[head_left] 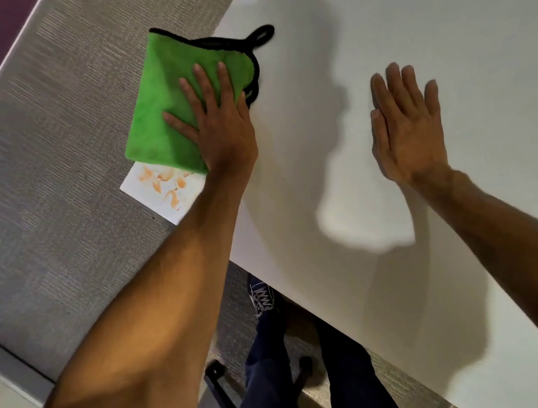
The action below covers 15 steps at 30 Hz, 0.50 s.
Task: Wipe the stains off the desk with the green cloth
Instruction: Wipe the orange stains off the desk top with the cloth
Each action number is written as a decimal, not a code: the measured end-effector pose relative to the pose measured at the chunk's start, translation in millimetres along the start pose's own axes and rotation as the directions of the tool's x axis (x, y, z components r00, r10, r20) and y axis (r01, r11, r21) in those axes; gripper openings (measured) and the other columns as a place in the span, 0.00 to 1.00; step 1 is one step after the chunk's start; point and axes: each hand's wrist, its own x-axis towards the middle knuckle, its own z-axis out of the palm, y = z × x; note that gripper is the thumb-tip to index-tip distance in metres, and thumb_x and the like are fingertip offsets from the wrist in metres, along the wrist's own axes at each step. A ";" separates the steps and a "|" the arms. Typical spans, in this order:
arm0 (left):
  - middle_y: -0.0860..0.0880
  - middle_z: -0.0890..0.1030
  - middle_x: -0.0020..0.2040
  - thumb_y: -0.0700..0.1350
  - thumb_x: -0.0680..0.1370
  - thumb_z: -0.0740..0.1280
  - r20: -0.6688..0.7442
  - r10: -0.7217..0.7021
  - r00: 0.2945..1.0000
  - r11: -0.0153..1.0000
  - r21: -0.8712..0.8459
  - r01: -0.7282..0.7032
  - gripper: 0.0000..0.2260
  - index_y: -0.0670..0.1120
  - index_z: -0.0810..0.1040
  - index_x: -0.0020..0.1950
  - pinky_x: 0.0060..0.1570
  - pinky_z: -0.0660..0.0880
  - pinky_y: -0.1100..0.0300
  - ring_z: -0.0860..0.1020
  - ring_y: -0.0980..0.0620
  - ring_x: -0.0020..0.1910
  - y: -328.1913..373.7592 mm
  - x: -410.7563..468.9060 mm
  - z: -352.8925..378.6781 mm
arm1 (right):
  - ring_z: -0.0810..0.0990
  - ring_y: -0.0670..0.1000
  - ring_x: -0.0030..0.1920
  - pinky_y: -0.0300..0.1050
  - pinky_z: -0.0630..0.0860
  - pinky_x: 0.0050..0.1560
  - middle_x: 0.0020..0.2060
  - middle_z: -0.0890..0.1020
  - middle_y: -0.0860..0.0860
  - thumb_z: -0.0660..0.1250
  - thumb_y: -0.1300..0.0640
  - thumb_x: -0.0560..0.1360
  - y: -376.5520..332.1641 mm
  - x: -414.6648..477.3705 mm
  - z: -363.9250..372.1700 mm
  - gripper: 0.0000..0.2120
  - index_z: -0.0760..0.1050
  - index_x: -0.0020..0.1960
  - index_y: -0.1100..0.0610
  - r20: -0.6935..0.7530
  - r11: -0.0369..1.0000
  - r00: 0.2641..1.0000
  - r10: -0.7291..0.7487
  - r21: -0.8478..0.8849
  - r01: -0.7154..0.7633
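A green cloth (162, 94) with black trim and a hanging loop lies flat over the left corner of the white desk (406, 11), partly overhanging its edge. My left hand (218, 121) presses flat on the cloth's right part, fingers spread. Orange stains (166, 182) show on the desk corner just below the cloth. My right hand (405, 126) rests palm down on the bare desk further right, fingers apart, holding nothing.
Grey carpet (35, 202) lies beyond the desk's left edge. Below the desk's near edge are my legs in dark trousers (271, 376), a laced shoe (262, 300) and a black chair base (221, 393).
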 end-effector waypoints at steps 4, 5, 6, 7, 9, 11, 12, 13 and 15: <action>0.46 0.51 0.82 0.53 0.86 0.47 -0.001 0.030 1.000 0.999 -0.011 -0.030 0.24 0.48 0.50 0.81 0.75 0.44 0.31 0.49 0.45 0.81 -2.4 29.7 -3.4 | 0.52 0.60 0.84 0.66 0.51 0.83 0.84 0.55 0.58 0.45 0.53 0.87 16.0 7.6 3.4 0.26 0.51 0.84 0.57 -0.021 0.994 0.994 -0.107 -0.016 0.107; 0.45 0.52 0.82 0.51 0.86 0.47 -0.002 0.062 0.998 0.998 0.001 -0.062 0.24 0.46 0.51 0.81 0.75 0.45 0.33 0.50 0.44 0.81 -3.6 33.9 -2.0 | 0.52 0.59 0.84 0.65 0.51 0.83 0.84 0.55 0.58 0.45 0.52 0.87 16.6 7.0 4.9 0.26 0.51 0.84 0.57 -0.034 0.994 0.994 -0.108 -0.022 0.107; 0.43 0.53 0.82 0.49 0.86 0.47 -0.004 0.096 0.995 0.995 0.014 -0.096 0.24 0.43 0.51 0.81 0.76 0.46 0.35 0.50 0.44 0.81 -4.6 36.8 0.2 | 0.52 0.59 0.84 0.64 0.51 0.83 0.84 0.55 0.57 0.45 0.52 0.88 15.6 6.2 6.2 0.26 0.52 0.84 0.57 -0.045 0.995 0.994 -0.100 -0.028 0.099; 0.41 0.53 0.81 0.47 0.86 0.47 -0.003 0.128 0.992 0.992 0.020 -0.128 0.23 0.41 0.51 0.80 0.77 0.46 0.37 0.51 0.43 0.81 -5.4 38.7 2.3 | 0.52 0.58 0.84 0.64 0.51 0.83 0.84 0.55 0.57 0.45 0.52 0.87 13.9 5.5 6.7 0.26 0.52 0.84 0.56 -0.048 0.995 0.995 -0.091 -0.031 0.090; 0.38 0.53 0.81 0.45 0.86 0.47 0.013 0.172 0.985 0.985 0.005 -0.172 0.23 0.38 0.52 0.80 0.79 0.45 0.42 0.51 0.42 0.80 -7.6 40.2 4.3 | 0.52 0.58 0.84 0.63 0.51 0.83 0.84 0.56 0.57 0.46 0.52 0.87 10.7 4.9 6.6 0.26 0.52 0.84 0.56 -0.041 0.996 0.996 -0.080 -0.031 0.078; 0.36 0.53 0.80 0.45 0.86 0.46 0.011 0.216 0.976 0.976 -0.005 -0.216 0.23 0.37 0.53 0.79 0.79 0.45 0.47 0.51 0.41 0.80 -8.8 39.8 5.3 | 0.52 0.57 0.84 0.63 0.51 0.83 0.84 0.56 0.56 0.46 0.52 0.87 10.9 4.7 5.5 0.26 0.52 0.84 0.56 -0.039 0.997 0.997 -0.070 -0.027 0.069; 0.36 0.54 0.80 0.45 0.86 0.45 -0.003 0.247 0.969 0.969 -0.008 -0.247 0.22 0.36 0.53 0.79 0.80 0.45 0.48 0.52 0.41 0.80 -9.7 38.4 5.6 | 0.52 0.57 0.85 0.63 0.51 0.83 0.84 0.56 0.56 0.46 0.52 0.87 11.6 5.2 5.0 0.26 0.52 0.84 0.56 -0.036 0.997 0.997 -0.068 -0.023 0.067; 0.35 0.55 0.80 0.44 0.86 0.45 -0.016 0.283 0.959 0.959 -0.024 -0.284 0.22 0.35 0.54 0.79 0.80 0.45 0.48 0.53 0.40 0.80 -10.7 35.9 5.0 | 0.52 0.57 0.85 0.63 0.51 0.83 0.84 0.56 0.56 0.46 0.51 0.87 11.9 5.7 4.8 0.26 0.52 0.84 0.56 -0.033 0.998 0.997 -0.066 -0.019 0.065; 0.33 0.59 0.78 0.43 0.86 0.48 -0.040 0.380 0.924 0.920 -0.088 -0.382 0.22 0.33 0.59 0.77 0.79 0.49 0.47 0.56 0.38 0.79 -13.3 24.3 1.2 | 0.52 0.57 0.84 0.64 0.52 0.83 0.84 0.56 0.56 0.46 0.52 0.87 11.2 5.6 4.3 0.26 0.53 0.84 0.56 -0.038 0.998 0.997 -0.066 -0.017 0.065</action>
